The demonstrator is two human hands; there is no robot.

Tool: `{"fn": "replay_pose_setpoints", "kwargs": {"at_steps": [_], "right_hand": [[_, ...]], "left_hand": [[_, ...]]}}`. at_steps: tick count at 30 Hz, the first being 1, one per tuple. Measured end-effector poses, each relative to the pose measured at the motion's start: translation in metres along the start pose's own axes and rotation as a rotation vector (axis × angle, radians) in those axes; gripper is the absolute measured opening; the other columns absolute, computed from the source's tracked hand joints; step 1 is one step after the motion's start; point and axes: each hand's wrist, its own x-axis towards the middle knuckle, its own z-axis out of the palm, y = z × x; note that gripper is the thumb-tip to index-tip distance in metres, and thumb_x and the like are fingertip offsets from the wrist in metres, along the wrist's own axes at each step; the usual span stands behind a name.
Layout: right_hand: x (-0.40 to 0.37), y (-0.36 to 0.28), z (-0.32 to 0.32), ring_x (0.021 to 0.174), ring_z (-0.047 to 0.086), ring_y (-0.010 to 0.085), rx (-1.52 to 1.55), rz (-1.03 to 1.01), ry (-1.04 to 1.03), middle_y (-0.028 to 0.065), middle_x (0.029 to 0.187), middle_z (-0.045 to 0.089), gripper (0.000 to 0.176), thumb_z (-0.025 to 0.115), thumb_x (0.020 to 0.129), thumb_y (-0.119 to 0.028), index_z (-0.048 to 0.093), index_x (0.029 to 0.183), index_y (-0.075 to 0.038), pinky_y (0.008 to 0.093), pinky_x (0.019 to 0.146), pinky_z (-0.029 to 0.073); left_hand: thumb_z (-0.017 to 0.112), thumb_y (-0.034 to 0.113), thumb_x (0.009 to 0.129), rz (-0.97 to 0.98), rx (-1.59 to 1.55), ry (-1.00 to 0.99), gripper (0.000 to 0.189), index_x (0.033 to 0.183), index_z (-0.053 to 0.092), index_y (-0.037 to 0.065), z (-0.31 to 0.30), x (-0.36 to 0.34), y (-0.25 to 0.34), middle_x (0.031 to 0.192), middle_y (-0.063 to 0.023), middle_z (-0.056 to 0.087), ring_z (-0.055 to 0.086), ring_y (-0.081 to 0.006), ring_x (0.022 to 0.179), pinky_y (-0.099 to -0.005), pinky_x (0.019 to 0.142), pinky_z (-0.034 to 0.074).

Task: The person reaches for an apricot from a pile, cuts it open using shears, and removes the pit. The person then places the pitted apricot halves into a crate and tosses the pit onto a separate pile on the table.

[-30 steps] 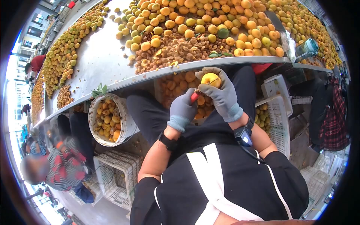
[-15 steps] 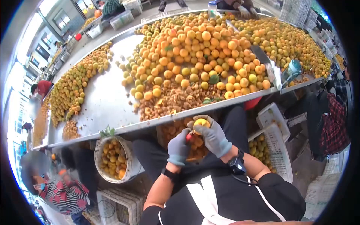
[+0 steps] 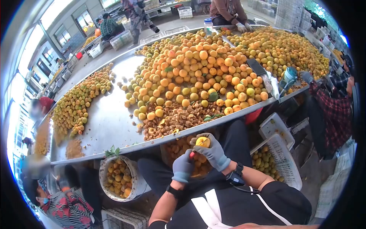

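Note:
My right hand (image 3: 215, 154), in a grey glove, grips a yellow-orange apricot (image 3: 203, 142) with a line across its face. My left hand (image 3: 183, 166), also gloved, is closed around a small tool with a red handle (image 3: 192, 154), held close against the fruit. The tool's working end is hidden or too small to make out. Both hands are above my lap, just off the table's near edge. Below them a container of orange fruit pieces (image 3: 198, 168) is partly covered by my hands. Nearest on the table lies a heap of brown pits (image 3: 179, 121).
A large apricot pile (image 3: 206, 61) covers much of the metal table (image 3: 110, 114). A white bucket (image 3: 136, 173) of fruit stands left of my knees; a white crate (image 3: 284, 160) is at right. A phone (image 3: 256, 66) and blue bottle (image 3: 289, 74) lie among fruit. Co-workers sit around.
The view has tilted, showing more of the far side. My hands keep hold of the apricot and the red-handled tool. At right, a co-worker's gloved hand now shows beside the blue bottle.

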Motion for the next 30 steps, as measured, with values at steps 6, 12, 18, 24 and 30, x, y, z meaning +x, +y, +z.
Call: {"fn": "replay_pose_setpoints", "kwargs": {"at_steps": [6,12,18,24,30], "right_hand": [[0.0,-0.015,-0.002,0.103,0.06,0.0157,0.69,0.385,-0.069,0.008,0.111,0.061,0.032,0.065,0.09,-0.014,0.052,0.118,-0.005,0.0285,0.088,0.052],[0.005,0.011,-0.013,0.095,0.064,0.019,0.292,0.147,-0.016,0.0072,0.106,0.063,0.03,0.062,0.091,-0.014,0.055,0.118,-0.003,0.0319,0.088,0.052],[0.005,0.003,-0.017,0.093,0.061,0.0114,0.405,0.287,-0.087,0.002,0.102,0.063,0.028,0.062,0.093,-0.021,0.058,0.115,-0.004,0.0248,0.085,0.049],[0.003,0.003,-0.004,0.092,0.061,0.0113,0.341,0.317,-0.023,0.003,0.1,0.065,0.026,0.062,0.093,-0.022,0.06,0.111,-0.003,0.0255,0.085,0.049],[0.002,-0.013,-0.007,0.095,0.063,0.0156,0.508,0.225,-0.177,0.0067,0.107,0.064,0.027,0.062,0.091,-0.014,0.058,0.114,-0.002,0.0291,0.087,0.05]], "left_hand": [[0.046,0.031,0.096,0.01,0.045,0.032,0.02,0.098,0.058,0.016,-0.01,0.002,0.014,0.071,-0.0159,0.062,0.061,-0.0389,0.069,-0.0483,0.056,0.046],[0.044,0.03,0.097,-0.057,0.117,-0.035,0.018,0.1,0.058,0.019,-0.001,0.002,0.001,0.072,-0.0152,0.063,0.062,-0.0382,0.069,-0.0479,0.056,0.046],[0.044,0.031,0.097,-0.008,0.089,0.037,0.019,0.1,0.058,0.018,0.001,0.001,0.0,0.071,-0.0154,0.063,0.062,-0.0382,0.067,-0.0484,0.055,0.046],[0.05,0.025,0.093,-0.045,0.116,0.046,0.013,0.101,0.058,0.018,-0.003,0.006,0.002,0.072,-0.0158,0.063,0.062,-0.038,0.069,-0.0474,0.057,0.047],[0.059,0.02,0.088,-0.035,-0.057,0.075,0.015,0.101,0.061,0.014,0.005,0.004,0.002,0.077,-0.0178,0.064,0.063,-0.0391,0.073,-0.0459,0.061,0.049]]}}
